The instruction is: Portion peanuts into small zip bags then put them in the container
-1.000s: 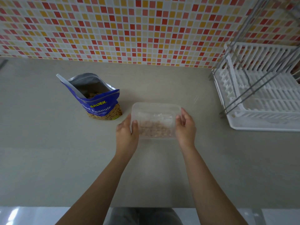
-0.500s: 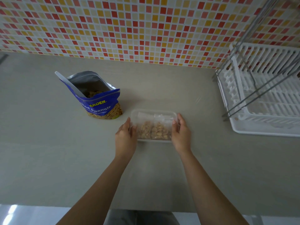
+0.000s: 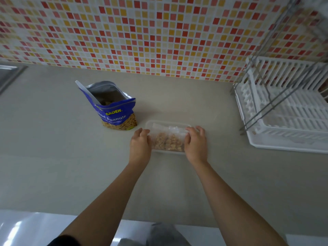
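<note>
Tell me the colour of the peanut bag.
The peanut bag is blue outside, silver inside; the head view shows it best.

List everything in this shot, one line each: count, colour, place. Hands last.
peanut bag: one, blue with silver lining, standing open on the counter, left of the clear container
handle: one, pale grey, sticking out of the peanut bag
clear container: one, see-through, on the counter between the hands
zip bag: at least one, clear with tan peanuts, inside the clear container
dish rack: one, white, right end of the counter
wire frame: one, grey metal, over the dish rack
counter: one, beige
tiled wall: one, red, orange, yellow and white, behind the counter
left hand: one, holds the clear container's left end
right hand: one, holds its right end
</note>
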The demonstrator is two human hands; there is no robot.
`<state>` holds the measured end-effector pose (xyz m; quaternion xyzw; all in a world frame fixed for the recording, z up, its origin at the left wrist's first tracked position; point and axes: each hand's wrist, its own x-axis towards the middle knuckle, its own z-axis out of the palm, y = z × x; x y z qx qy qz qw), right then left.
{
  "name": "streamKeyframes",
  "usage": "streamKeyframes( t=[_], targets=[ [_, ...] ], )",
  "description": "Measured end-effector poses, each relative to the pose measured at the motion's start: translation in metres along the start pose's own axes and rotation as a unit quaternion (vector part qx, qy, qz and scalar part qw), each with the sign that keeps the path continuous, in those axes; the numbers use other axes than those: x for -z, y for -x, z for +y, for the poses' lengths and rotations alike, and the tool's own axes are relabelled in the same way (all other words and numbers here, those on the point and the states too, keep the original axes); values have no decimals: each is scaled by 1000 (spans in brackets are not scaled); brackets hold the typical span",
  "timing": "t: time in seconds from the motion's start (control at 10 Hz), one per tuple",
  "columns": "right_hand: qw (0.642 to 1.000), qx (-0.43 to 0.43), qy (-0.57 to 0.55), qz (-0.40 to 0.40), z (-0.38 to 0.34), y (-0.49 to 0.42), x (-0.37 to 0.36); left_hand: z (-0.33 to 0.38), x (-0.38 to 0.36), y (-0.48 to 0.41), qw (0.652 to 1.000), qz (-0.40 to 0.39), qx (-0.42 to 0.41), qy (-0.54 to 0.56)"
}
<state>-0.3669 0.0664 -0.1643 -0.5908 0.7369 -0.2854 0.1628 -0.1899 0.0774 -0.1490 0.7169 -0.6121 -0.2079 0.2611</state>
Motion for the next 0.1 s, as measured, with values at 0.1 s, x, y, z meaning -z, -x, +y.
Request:
streamKeyframes(
  t=[0.1],
  targets=[
    [999,10,44,9,0,3,1,1,2,-2,999,-21,-7,-38]
  ],
)
